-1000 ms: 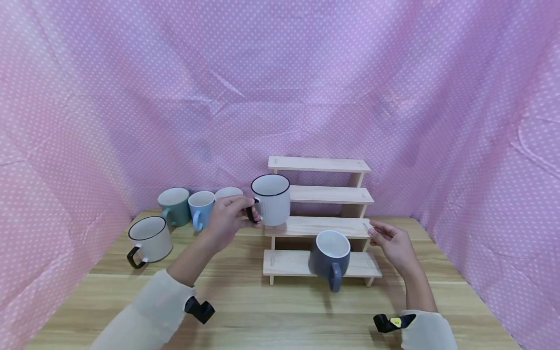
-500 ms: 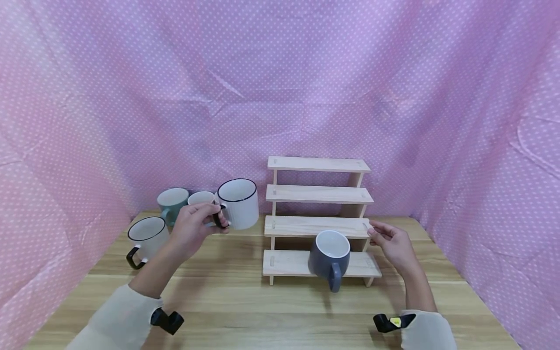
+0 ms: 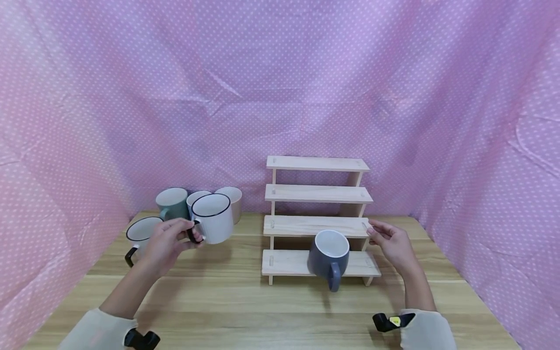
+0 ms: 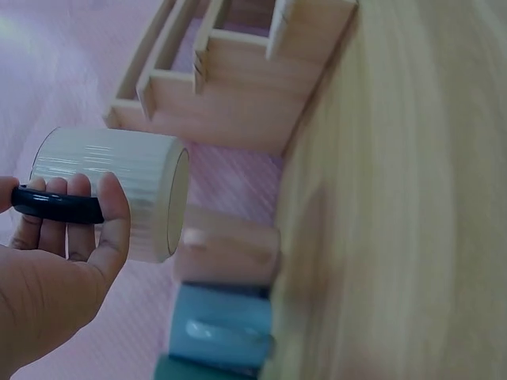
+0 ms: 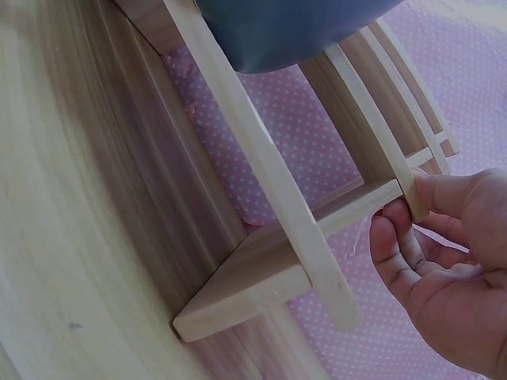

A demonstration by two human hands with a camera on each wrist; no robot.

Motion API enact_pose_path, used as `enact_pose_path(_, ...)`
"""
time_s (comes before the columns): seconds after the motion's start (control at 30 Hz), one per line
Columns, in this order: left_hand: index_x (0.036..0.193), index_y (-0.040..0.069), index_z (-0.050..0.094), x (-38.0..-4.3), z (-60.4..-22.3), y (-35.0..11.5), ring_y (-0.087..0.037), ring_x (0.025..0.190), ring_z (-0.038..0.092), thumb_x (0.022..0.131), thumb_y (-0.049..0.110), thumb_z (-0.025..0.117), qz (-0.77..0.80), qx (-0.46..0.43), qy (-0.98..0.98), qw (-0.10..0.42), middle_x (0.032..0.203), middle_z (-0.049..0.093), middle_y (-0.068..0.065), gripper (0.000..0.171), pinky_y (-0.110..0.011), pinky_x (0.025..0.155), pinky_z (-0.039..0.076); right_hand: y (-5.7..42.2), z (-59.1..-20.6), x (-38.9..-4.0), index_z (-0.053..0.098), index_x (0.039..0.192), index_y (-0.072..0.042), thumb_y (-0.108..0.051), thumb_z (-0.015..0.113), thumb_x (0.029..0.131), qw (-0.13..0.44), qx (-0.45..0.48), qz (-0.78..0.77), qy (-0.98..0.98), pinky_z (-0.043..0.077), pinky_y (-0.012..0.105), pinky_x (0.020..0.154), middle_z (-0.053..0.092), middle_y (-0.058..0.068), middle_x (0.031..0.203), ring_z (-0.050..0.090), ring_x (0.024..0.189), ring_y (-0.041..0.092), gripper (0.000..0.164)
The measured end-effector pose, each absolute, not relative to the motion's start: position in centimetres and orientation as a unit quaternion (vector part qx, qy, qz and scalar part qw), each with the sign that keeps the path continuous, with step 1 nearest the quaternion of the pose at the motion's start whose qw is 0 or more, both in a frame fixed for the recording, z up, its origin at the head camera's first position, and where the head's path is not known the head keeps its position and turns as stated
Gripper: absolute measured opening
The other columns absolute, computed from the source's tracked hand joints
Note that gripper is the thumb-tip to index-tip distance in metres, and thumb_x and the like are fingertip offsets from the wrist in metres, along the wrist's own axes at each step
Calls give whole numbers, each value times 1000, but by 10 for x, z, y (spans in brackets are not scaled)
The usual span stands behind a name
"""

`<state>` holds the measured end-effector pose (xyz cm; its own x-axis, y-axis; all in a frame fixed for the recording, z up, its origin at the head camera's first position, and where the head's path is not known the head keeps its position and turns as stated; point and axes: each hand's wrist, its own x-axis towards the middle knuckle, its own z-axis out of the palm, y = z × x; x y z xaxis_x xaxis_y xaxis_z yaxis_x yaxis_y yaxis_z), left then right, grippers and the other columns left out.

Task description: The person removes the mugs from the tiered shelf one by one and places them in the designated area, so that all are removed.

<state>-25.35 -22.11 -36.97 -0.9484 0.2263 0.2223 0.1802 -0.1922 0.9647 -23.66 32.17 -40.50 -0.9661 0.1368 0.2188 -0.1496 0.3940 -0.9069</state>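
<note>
My left hand [image 3: 168, 243] holds a white mug [image 3: 214, 221] with a black rim by its black handle [image 4: 57, 206], raised above the table in front of the cups at the back left. In the left wrist view, the fingers curl round that handle and the ribbed mug wall faces the camera. My right hand [image 3: 391, 243] pinches the right end of the second-lowest board of a stepped wooden shelf [image 3: 317, 226], thumb on one face and fingers on the other in the right wrist view. A dark grey mug [image 3: 328, 257] sits on the lowest board, handle toward me.
At the back left stand a green mug [image 3: 172, 203], a blue mug [image 4: 218, 326] and a pale pinkish cup [image 3: 235, 204]. Another black-rimmed white mug [image 3: 142, 229] stands left, partly behind my left hand. A pink dotted cloth [image 3: 280, 97] hangs round the wooden table [image 3: 245, 311].
My left hand has carried the white mug left and down, away from the shelf and over toward the cups. The right hand has stayed at the board.
</note>
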Motion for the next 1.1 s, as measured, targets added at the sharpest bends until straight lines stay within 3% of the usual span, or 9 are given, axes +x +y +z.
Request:
enact_pose_path(0.4,87,-7,65,-251,-394,-249,-20,80,63,107,9,49,739,87,668,15,82,63,-8,30,-39,74,63,322,-405,-238,52,139,14,-12,60,105,137,8,556,-820,58,19,79,60,35,128,65,89,-4,44)
enact_pose_path(1.1,85,-5,67,-249,-418,-276,-18,79,65,106,6,48,728,23,684,28,82,63,-8,30,-39,75,64,323,-406,-238,52,139,14,-13,60,105,133,3,554,-822,58,19,78,60,34,129,66,87,2,45)
